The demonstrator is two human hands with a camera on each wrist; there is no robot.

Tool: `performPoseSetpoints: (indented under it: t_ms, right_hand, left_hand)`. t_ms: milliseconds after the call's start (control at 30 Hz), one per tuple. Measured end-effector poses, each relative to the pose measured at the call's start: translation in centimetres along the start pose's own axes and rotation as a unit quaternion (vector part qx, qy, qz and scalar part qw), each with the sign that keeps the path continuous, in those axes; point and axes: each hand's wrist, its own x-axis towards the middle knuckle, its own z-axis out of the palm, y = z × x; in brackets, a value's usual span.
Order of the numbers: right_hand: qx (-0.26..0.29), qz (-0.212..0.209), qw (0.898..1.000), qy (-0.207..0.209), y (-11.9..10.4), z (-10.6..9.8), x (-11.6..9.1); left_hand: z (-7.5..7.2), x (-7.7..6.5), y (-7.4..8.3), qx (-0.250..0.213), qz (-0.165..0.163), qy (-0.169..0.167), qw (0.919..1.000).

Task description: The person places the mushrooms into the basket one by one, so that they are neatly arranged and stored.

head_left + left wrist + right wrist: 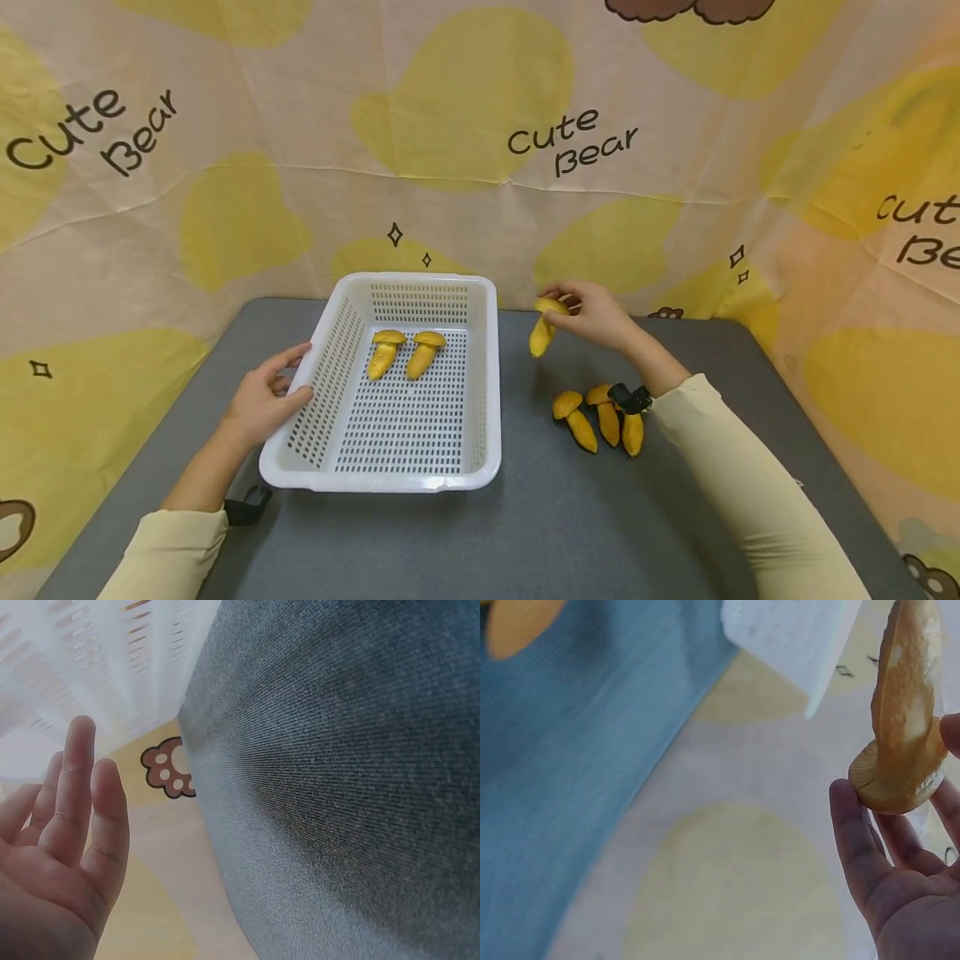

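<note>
Pinched a yellow mushroom (pixel 541 335) near the cap in right hand (pixel 591 313), with stem below fingertips; touched white basket (pixel 375 482) with spread fingers of left hand (pixel 258 402). Probably needed a light, steady pinch.

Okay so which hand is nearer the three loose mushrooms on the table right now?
Right. The right hand is raised just beyond the three mushrooms, holding another mushroom; the left hand is across the basket, at its left rim.
</note>
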Motion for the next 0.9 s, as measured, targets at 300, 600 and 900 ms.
performPoseSetpoints:
  t_ms: [300,600,900]
  right_hand:
    - [0.02,-0.04,0.999,-0.007,-2.3,1.3,1.5]
    - [0.018,-0.062,0.998,-0.02,-4.4,3.2,2.9]
    - [-0.013,-0.08,0.996,-0.038,-5.6,4.9,4.2]
  left_hand:
    - [0.1,0.0,-0.1,0.001,-0.004,0.004,1.0]
    - [0.1,-0.1,-0.2,0.002,-0.012,-0.001,0.9999]
    - [0.0,0.0,-0.2,-0.003,-0.007,0.0,1.0]
